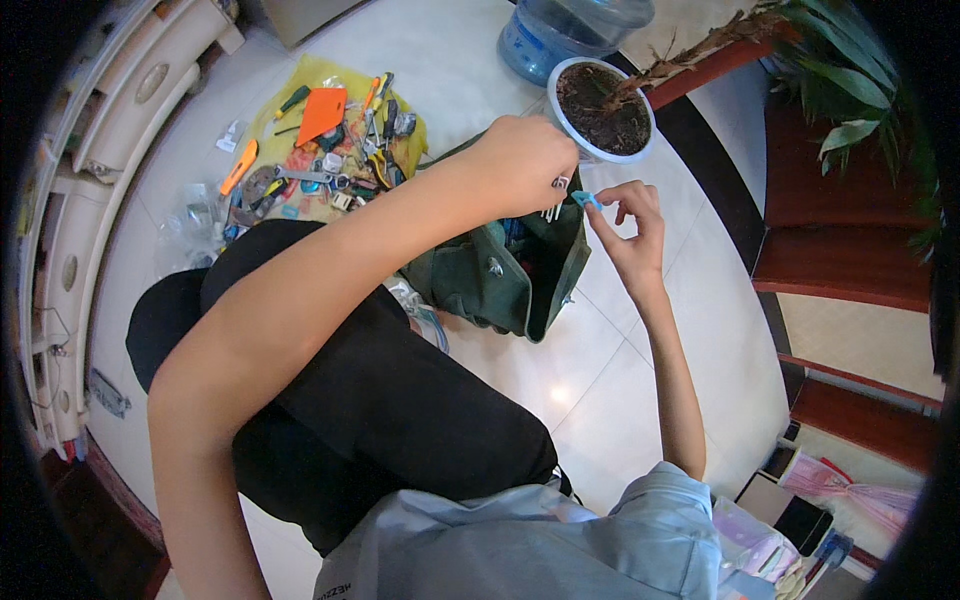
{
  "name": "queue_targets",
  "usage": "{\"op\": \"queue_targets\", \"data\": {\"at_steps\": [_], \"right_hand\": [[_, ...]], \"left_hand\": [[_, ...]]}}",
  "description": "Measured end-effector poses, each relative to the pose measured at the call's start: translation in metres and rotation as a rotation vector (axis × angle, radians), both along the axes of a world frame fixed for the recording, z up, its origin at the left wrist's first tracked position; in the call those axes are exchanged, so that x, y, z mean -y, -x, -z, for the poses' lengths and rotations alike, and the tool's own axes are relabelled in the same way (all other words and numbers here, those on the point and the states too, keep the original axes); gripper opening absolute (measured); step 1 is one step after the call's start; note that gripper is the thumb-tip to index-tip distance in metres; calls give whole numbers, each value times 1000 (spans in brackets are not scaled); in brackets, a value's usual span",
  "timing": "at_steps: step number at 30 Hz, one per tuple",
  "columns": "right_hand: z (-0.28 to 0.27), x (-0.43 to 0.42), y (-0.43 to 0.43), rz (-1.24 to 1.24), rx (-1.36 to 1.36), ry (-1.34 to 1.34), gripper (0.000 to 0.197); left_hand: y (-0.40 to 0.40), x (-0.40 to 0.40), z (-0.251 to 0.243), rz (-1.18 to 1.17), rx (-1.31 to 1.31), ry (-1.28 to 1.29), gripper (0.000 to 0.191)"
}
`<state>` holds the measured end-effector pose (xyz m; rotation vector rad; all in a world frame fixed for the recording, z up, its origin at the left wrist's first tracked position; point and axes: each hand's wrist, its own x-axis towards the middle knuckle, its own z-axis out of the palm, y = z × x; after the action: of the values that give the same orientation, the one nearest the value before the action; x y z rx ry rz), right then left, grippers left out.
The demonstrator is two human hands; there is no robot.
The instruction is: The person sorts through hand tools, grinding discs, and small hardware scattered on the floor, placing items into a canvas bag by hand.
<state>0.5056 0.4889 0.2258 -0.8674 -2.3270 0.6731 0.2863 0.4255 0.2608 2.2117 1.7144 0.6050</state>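
Note:
My left hand is closed around small pieces above an olive-green canvas tool bag. Several thin whitish prongs and a small metal part stick out below its fingers; what they belong to cannot be told. Close by on the right, my right hand pinches a small light-blue plastic piece between thumb and forefinger, near the bag's edge. The bag's mouth gapes, its inside mostly dark. Past my left forearm, hand tools lie on a yellow plastic sheet, among them an orange scraper and a combination wrench.
A potted plant and a large blue water bottle stand beyond the bag. An orange utility knife and clear plastic bags lie left of the tools. A cream cabinet lines the left; dark red wooden furniture is at right.

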Motion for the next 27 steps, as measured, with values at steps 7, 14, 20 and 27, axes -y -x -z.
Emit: {"op": "queue_targets", "data": {"at_steps": [7, 14, 20, 27], "right_hand": [[-6, 9, 7, 6, -8, -50, 15], [-15, 8, 10, 9, -57, -109, 12], [-18, 7, 11, -5, -9, -220, 12], [-13, 10, 12, -65, 35, -286, 11]], "left_hand": [[-7, -3, 16, 75, -123, -54, 14], [-11, -8, 7, 76, -252, 65, 26], [0, -18, -4, 0, -341, 222, 32], [12, -19, -1, -61, -252, 244, 38]]}}
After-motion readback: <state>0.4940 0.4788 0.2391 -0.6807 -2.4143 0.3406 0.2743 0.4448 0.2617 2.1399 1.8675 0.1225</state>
